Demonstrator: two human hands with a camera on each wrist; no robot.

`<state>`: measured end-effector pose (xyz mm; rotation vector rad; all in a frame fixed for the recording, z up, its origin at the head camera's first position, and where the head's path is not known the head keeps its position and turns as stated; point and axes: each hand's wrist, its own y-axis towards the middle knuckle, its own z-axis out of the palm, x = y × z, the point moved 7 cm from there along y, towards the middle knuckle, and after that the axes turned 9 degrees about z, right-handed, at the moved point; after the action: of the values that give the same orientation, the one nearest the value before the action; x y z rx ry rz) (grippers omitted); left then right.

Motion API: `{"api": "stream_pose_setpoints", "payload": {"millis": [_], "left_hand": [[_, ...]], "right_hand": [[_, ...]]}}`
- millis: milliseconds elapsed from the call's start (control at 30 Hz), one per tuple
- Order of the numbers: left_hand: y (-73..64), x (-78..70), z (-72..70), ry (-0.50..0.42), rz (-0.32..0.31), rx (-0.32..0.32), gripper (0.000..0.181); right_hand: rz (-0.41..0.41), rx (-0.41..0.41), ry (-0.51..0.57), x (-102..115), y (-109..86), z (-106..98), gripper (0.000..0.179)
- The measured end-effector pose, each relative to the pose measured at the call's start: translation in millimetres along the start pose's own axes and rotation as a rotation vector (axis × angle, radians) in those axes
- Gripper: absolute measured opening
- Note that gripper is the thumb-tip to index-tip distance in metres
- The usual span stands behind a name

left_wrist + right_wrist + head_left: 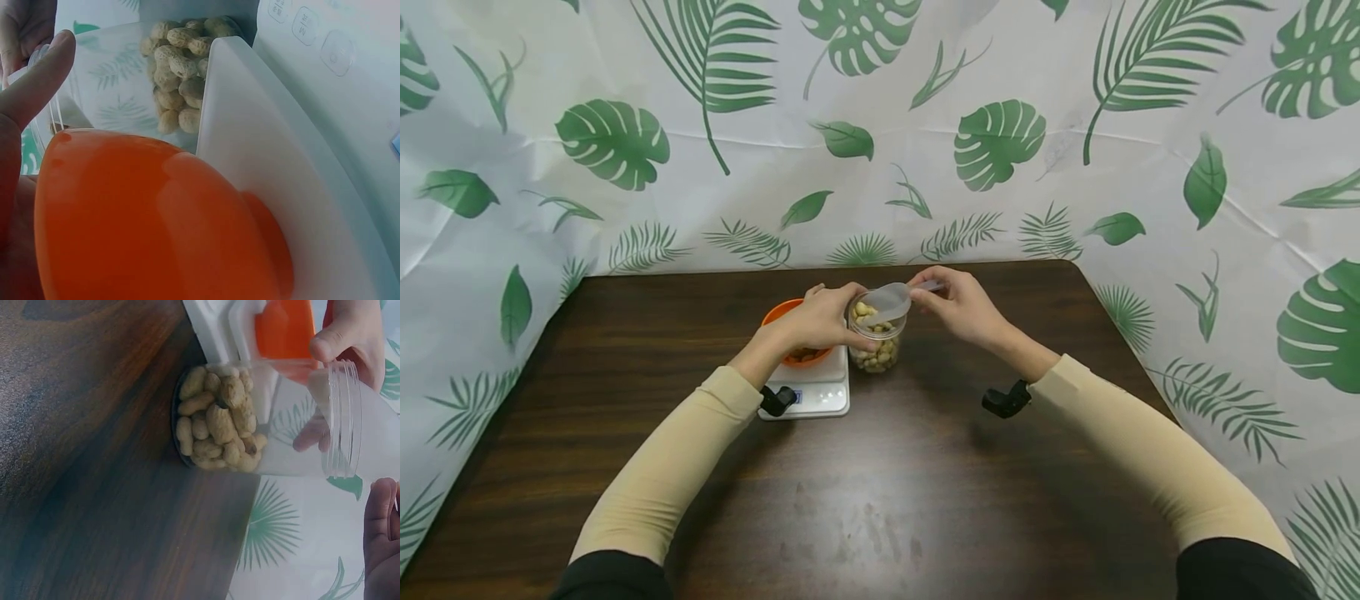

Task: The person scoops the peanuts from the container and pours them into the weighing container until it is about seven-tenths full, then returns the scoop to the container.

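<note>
A clear plastic jar (290,456) with unshelled peanuts (222,422) in its lower part stands on the table. My left hand (820,318) grips it close to its threaded mouth, thumb on the near side and fingers behind. In my right hand (961,307) the handle of a translucent plastic scoop (889,300) is pinched between thumb and fingers. The scoop's bowl tilts down into the jar mouth. Under my left wrist sits an orange bowl (144,212), partly covered by the hand, with small brown pieces (805,356) inside.
The orange bowl rests on a white kitchen scale (820,405), just left of the jar. Dark wood-grain tabletop (880,508) spreads around them. Behind the table hangs a white sheet (910,142) with green leaf prints.
</note>
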<state>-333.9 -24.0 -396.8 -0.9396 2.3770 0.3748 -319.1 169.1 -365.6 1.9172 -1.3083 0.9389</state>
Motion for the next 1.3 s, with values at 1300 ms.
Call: {"api": "stream_pose_setpoints", "payload": {"millis": [1300], "left_hand": [[2.9, -1.6, 1.9, 0.005, -0.005, 0.007, 0.086]], "right_hand": [[0.079, -0.072, 0.153, -26, -9.9, -14, 0.026]]}}
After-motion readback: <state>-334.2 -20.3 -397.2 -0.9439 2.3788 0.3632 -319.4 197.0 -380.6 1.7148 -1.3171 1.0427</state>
